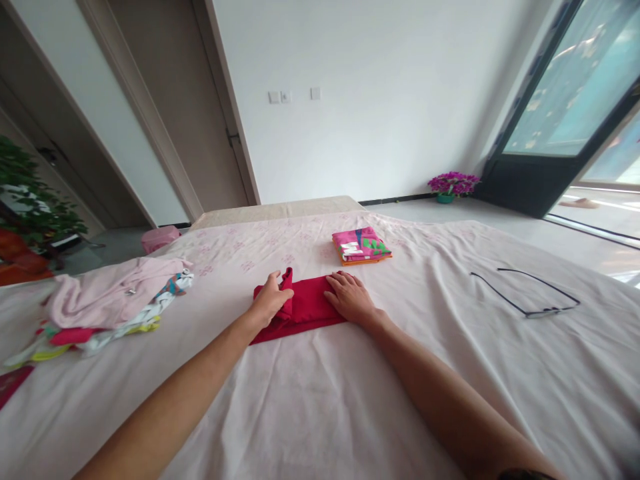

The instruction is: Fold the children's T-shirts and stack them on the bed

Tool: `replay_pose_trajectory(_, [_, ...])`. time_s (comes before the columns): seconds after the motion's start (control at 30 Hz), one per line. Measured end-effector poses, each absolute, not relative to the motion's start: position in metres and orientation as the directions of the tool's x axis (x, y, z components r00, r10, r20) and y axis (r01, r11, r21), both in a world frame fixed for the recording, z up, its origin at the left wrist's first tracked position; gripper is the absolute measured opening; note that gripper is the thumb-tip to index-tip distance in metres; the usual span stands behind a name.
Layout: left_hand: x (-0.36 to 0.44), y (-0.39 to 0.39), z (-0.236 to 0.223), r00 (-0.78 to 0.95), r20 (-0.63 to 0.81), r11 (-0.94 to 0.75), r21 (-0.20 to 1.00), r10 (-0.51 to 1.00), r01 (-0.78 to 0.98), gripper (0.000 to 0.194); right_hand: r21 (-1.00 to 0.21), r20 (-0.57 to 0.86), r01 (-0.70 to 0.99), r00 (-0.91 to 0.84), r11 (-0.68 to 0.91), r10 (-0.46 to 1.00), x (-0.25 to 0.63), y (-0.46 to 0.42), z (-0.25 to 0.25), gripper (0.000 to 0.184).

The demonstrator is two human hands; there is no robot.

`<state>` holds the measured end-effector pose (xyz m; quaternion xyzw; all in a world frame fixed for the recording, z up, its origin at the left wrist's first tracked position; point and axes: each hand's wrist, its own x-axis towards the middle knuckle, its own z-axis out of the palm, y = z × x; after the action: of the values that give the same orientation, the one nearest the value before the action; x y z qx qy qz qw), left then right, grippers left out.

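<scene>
A red garment point(311, 297) lies folded into a flat strip on the sheet in front of me. My left hand point(271, 300) is closed on its left end, where a fold of the cloth stands up between thumb and fingers. At the opposite end my right hand point(351, 297) rests flat, fingers stretched over the fabric. Just beyond the right hand sits a small stack of folded clothes point(361, 244), pink with green and white print on top and an orange edge below. Whether the red piece is a shirt or trousers I cannot tell.
A loose pile of clothes point(107, 297) lies on the left of the sheet-covered bed point(310, 407). Black-framed glasses point(547, 311) rest on the right. Beyond stand a pink container point(160, 238), a purple flower pot point(445, 197) and a leafy plant point(35, 200).
</scene>
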<state>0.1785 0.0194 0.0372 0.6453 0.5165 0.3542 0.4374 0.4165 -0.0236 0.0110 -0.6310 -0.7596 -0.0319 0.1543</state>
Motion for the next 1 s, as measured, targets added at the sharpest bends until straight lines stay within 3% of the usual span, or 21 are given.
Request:
replay_pose_trajectory(0.23, [0.204,0.010,0.032,0.239,-0.082,0.017,0.965,0.967,0.260,0.079,-0.150,0.289,0.967,-0.157,0.206,0.944,0.417,-0.023,0.010,0.051])
replay_pose_trajectory(0.33, [0.196,0.008,0.039,0.278,-0.003,-0.054,0.979,0.961,0.197,0.070,-0.145,0.289,0.968,-0.159,0.207,0.944,0.417,-0.023,0.010,0.051])
replay_pose_trajectory(0.4, [0.185,0.007,0.043,0.267,0.124,-0.195,0.946,0.956,0.260,0.054,-0.141,0.285,0.969,-0.158,0.205,0.945,0.417,-0.023,0.010,0.051])
replay_pose_trajectory(0.47, [0.173,0.006,0.042,0.268,0.266,-0.362,0.830,0.926,0.425,0.041,-0.140,0.286,0.969,-0.157,0.203,0.945,0.416,-0.023,0.010,0.051])
replay_pose_trajectory(0.53, [0.162,0.003,0.035,0.327,0.357,-0.484,0.641,0.875,0.596,0.041,-0.140,0.289,0.970,-0.152,0.199,0.945,0.415,-0.024,0.010,0.050])
replay_pose_trajectory(0.63, [0.153,-0.001,0.017,0.421,0.327,-0.526,0.385,0.846,0.758,0.052,-0.140,0.286,0.972,-0.145,0.191,0.947,0.414,-0.024,0.010,0.050])
replay_pose_trajectory(0.7, [0.152,-0.001,0.004,0.420,0.270,-0.492,0.318,0.866,0.811,0.056,-0.145,0.286,0.971,-0.142,0.189,0.948,0.413,-0.024,0.010,0.050])
replay_pose_trajectory(0.8, [0.150,0.004,-0.005,0.381,0.231,-0.444,0.391,0.895,0.807,0.057,-0.154,0.289,0.969,-0.143,0.193,0.947,0.413,-0.024,0.011,0.050])
replay_pose_trajectory(0.87, [0.146,0.009,-0.004,0.267,0.226,-0.350,0.590,0.937,0.728,0.060,-0.160,0.286,0.967,-0.145,0.196,0.947,0.413,-0.024,0.011,0.050])
replay_pose_trajectory(0.93, [0.138,0.012,0.001,0.071,0.151,-0.165,0.830,0.986,0.533,0.066,-0.170,0.275,0.966,-0.145,0.196,0.951,0.413,-0.025,0.012,0.050])
replay_pose_trajectory(1.0, [0.128,0.011,0.008,-0.059,0.017,0.003,0.946,0.998,0.326,0.073,-0.184,0.256,0.964,-0.140,0.191,0.956,0.413,-0.025,0.013,0.049])
